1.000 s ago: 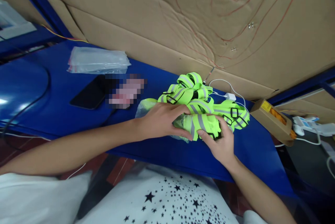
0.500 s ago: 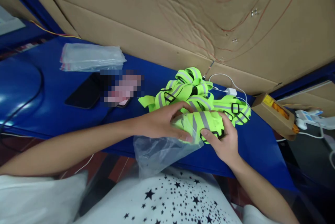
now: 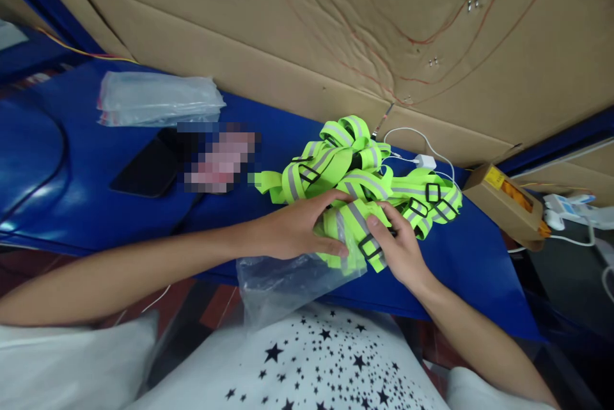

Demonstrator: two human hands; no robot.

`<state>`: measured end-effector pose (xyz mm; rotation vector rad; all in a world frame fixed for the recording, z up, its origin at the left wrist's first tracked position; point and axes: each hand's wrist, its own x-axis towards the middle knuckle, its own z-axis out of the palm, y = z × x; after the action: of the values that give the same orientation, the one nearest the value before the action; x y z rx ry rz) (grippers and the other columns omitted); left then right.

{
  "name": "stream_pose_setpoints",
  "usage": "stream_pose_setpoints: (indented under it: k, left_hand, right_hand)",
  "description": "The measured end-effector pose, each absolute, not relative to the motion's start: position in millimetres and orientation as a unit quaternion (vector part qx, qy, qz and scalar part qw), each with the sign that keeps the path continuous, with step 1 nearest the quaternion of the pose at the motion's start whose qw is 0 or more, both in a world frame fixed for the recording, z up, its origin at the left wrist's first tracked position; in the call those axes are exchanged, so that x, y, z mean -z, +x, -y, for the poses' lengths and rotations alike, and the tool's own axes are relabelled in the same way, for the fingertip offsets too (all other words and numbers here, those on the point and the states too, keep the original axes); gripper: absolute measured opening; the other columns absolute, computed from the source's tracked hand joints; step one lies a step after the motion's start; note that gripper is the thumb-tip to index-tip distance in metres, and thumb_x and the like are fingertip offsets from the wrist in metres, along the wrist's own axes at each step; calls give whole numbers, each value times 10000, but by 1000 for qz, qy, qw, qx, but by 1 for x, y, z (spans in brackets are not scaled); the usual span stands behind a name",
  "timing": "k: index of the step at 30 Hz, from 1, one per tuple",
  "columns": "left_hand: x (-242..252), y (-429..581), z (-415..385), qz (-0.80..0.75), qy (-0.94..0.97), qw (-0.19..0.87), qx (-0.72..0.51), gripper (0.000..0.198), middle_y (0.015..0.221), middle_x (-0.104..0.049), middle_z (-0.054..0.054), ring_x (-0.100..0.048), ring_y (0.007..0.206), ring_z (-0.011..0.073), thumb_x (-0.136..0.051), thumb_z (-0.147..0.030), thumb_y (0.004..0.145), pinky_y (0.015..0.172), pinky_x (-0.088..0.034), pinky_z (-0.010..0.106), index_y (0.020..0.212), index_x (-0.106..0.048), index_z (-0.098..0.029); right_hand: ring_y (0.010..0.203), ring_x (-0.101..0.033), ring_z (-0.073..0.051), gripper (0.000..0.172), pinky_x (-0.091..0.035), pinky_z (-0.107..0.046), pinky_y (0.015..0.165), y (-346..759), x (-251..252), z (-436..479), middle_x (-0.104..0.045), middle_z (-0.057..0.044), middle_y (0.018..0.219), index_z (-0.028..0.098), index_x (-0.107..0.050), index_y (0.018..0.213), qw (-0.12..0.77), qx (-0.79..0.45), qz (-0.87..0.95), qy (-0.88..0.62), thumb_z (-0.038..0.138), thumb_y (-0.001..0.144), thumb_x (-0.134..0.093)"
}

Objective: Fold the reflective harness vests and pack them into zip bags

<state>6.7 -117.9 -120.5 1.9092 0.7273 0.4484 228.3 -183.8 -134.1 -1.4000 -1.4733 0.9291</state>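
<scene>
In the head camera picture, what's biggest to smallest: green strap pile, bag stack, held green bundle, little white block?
1. Green strap pile
2. Bag stack and held green bundle: unsure, the bundle is nearer and partly covered
3. Little white block

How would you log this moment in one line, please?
left hand: gripping clear bag, strap bundle | right hand: holding strap bundle | strap bundle: partly in clear bag | behind: strap pile

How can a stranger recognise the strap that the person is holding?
At the blue table, look between the left hand and right hand. The strap there is folded, yellow-green, with a black buckle. Unlike the loose pile behind, it is partly inside a clear bag.
</scene>
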Motion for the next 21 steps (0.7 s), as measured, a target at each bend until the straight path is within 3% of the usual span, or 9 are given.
stream_pose_setpoints:
  k: [4,8,11,16,21]
  left_hand:
    - [122,5,111,-255,723,612,-193,778,1366,-632,128,-653,1206,299,-852,-361,756,919,-567,399,1426,-481,-226]
    - [120,5,111,-199,659,704,-172,766,1257,-688,113,-710,1088,273,-806,-245,793,808,-601,376,1458,-428,-265]
    - [120,8,119,-226,714,631,-203,770,1213,-691,89,-706,1059,264,-835,-305,779,772,-595,349,1441,-442,-272]
    - [120,12,130,-230,787,531,-213,755,1302,-654,86,-660,1173,274,-838,-382,797,928,-562,385,1435,-449,-274]
    - [120,10,127,-187,782,525,-279,740,1397,-597,91,-618,1265,251,-821,-326,830,1065,-513,408,1450,-418,-298]
  right_hand:
    - [826,-677,-190,343,-572,-284,695,235,136,184,-727,-14,953,244,-666,1106,451,-359,614,-540,522,904,-681]
    - [935,-703,-218,383,-592,-331,794,240,131,187,-731,-25,1088,268,-631,1186,435,-319,676,-503,508,896,-702]
    - [999,-697,-223,341,-577,-343,858,237,129,190,-716,-39,1145,269,-594,1229,393,-278,734,-480,421,936,-680]
    - [1055,-648,-235,278,-520,-407,929,226,137,196,-668,-71,1170,262,-535,1275,356,-229,788,-446,401,1036,-510]
    - [1242,-537,-299,555,-463,-495,1026,224,140,200,-550,-124,1326,268,-378,1477,364,-162,808,-434,594,1028,-398]
